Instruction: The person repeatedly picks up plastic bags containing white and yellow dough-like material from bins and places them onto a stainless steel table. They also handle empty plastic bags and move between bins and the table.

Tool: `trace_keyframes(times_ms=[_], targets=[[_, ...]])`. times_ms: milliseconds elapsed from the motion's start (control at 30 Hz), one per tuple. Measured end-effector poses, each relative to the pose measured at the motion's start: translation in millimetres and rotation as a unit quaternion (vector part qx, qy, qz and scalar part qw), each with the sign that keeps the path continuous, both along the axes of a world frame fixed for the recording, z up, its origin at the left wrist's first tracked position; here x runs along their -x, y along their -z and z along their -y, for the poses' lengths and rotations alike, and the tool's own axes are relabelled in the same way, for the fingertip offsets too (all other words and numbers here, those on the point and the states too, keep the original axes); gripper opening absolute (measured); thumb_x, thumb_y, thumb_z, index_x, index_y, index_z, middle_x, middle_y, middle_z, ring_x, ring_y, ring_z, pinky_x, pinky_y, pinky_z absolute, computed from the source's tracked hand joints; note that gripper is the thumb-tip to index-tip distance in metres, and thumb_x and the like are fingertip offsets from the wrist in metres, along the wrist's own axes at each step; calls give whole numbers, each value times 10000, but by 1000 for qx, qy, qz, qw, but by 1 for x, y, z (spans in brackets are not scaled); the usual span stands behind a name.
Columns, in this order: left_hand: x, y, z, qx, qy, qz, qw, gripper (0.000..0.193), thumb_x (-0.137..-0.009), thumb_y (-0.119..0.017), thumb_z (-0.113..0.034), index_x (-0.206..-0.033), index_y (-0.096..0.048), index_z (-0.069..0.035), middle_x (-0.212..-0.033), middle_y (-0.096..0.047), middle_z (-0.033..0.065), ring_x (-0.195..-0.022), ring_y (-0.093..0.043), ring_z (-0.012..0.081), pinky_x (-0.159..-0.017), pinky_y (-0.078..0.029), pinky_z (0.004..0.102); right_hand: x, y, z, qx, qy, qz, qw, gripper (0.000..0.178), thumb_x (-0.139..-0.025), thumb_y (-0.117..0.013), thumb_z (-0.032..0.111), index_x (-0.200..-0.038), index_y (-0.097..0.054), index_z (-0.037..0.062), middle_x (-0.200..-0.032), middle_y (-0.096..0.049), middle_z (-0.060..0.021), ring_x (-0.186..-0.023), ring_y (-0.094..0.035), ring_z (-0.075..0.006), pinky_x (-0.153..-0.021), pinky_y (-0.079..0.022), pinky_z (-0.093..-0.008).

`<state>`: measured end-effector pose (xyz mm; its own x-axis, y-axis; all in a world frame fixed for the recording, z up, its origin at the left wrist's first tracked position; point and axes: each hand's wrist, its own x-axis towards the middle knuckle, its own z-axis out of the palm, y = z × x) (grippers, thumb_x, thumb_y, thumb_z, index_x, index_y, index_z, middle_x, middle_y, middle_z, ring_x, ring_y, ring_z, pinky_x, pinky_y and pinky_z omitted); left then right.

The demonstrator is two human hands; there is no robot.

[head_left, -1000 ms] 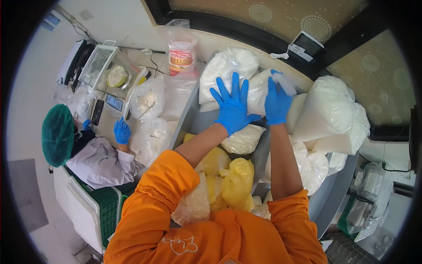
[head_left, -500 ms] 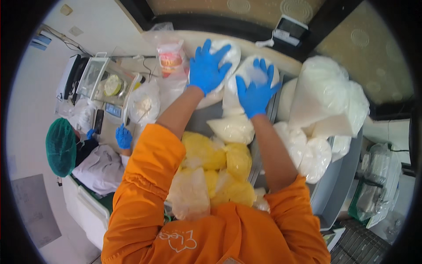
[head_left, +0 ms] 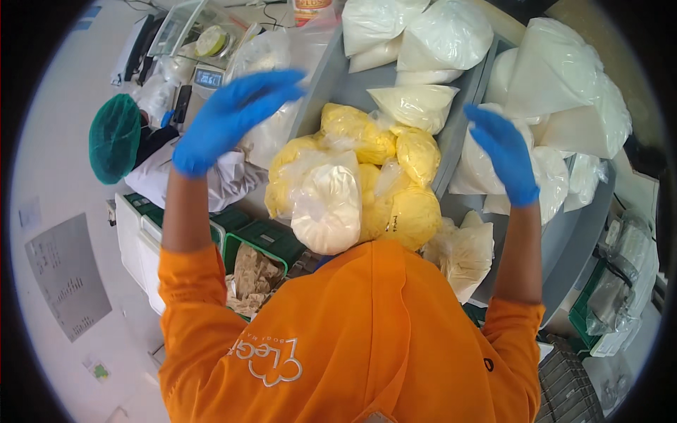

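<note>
Blue-gloved left hand (head_left: 236, 121), curved right hand (head_left: 503, 154), lumpy yellow bags (head_left: 357, 134), plump white bags (head_left: 474, 166)

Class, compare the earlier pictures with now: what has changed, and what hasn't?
The left hand and right hand have drawn back off the far white bags and moved apart, to left and right, holding nothing. Those white bags and the yellow bags stay in the grey tray.

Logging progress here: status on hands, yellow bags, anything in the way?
Left hand and right hand open, empty. Yellow bags bunched, untouched. White bag partly covering them.
</note>
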<state>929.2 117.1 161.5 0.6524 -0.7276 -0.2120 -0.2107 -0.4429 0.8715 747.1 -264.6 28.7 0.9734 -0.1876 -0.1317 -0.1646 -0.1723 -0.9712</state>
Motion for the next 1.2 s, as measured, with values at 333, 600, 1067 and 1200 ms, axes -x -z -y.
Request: trace_keyframes(times_ms=[333,600,1067,1200], targets=[[161,114,-97,146,-497,-71,853,190,-940,-644,-104,-1091,-691,1,-1025,-693,58,-945,-632,129,-901,-479,273,17,18,-43,179,96,96,974,279,-872,-695,137,-1132,-688,37,-1075,-683,-121,-989,-671,-240,-921,-513,-338],[201,90,-51,116,-375,123,912,338,-934,-624,-36,-1265,-574,8,-1278,-600,118,-1181,-562,200,-1053,-420,356,-122,118,-62,647,-131,-127,741,376,-775,-710,206,-1131,-624,115,-1227,-645,-156,-1090,-651,-339,-901,-518,-472],[282,105,-107,112,-520,92,842,317,-959,-584,-6,-1273,-584,32,-1246,-622,107,-1131,-586,182,-1020,-464,329,40,-60,-69,578,69,186,792,624,-722,-672,168,-1342,-613,216,-1090,-611,-97,-1053,-591,-289,-915,-453,-461],[303,107,-81,123,-512,88,846,317,-953,-597,-17,-1267,-593,19,-1252,-619,104,-1128,-588,191,-1005,-463,325,116,10,-86,570,-51,355,739,634,-744,-623,115,-1361,-602,255,-1128,-563,-45,-1078,-539,-259,-1023,-383,-463]])
